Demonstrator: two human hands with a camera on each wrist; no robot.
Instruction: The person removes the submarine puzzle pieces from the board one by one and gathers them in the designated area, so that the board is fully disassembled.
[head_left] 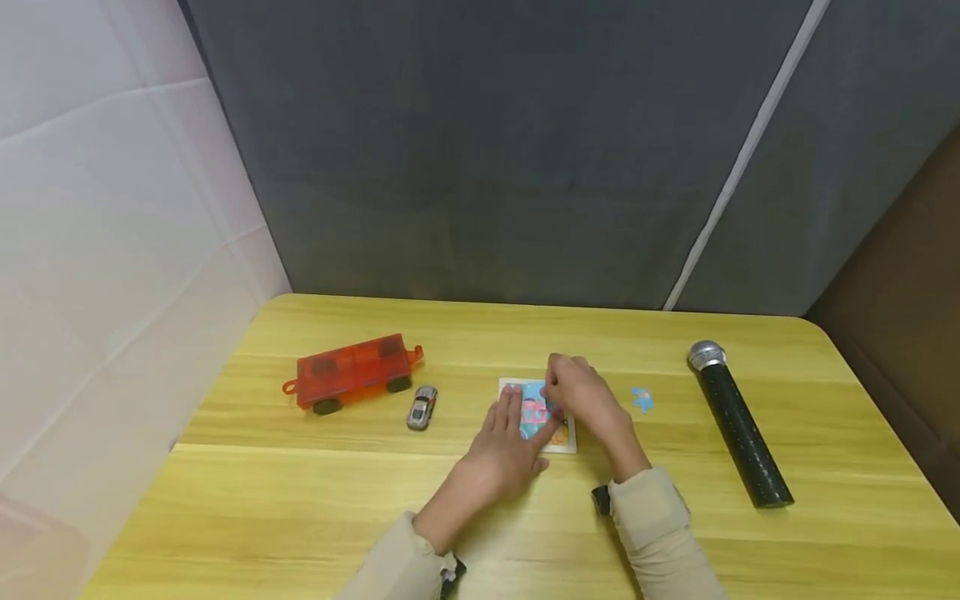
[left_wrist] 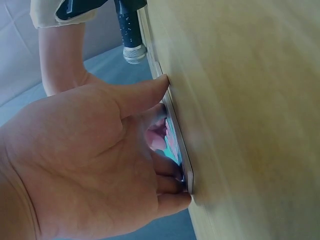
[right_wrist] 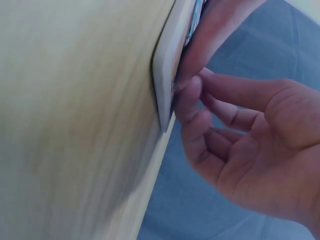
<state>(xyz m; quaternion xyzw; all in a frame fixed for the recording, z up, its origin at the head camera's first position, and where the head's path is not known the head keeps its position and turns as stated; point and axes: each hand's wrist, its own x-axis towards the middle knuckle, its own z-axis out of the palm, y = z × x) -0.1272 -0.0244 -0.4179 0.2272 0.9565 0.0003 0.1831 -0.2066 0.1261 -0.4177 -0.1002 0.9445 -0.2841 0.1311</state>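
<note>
A small jigsaw puzzle in a white-edged tray (head_left: pixel 559 448) lies on the table, with blue, pink and orange pieces in it. My left hand (head_left: pixel 504 454) rests on it, fingers stretched over the left and lower parts. In the left wrist view, the left thumb (left_wrist: pixel 145 95) reaches the tray's near edge. Over the tray's right side, my right hand (head_left: pixel 583 393) has curled fingers, and its thumb and index finger pinch at a puzzle piece that they mostly hide. The right fingertips (right_wrist: pixel 192 90) are close against a left finger. A loose blue puzzle piece (head_left: pixel 642 400) lies right of the tray.
On the left stand a red translucent toy wagon (head_left: pixel 352 372) and a small silver toy car (head_left: pixel 422 407). A black microphone (head_left: pixel 742 425) with a silver head lies at the right. A dark grey partition (head_left: pixel 480 167) rises behind the table (head_left: pixel 300 517).
</note>
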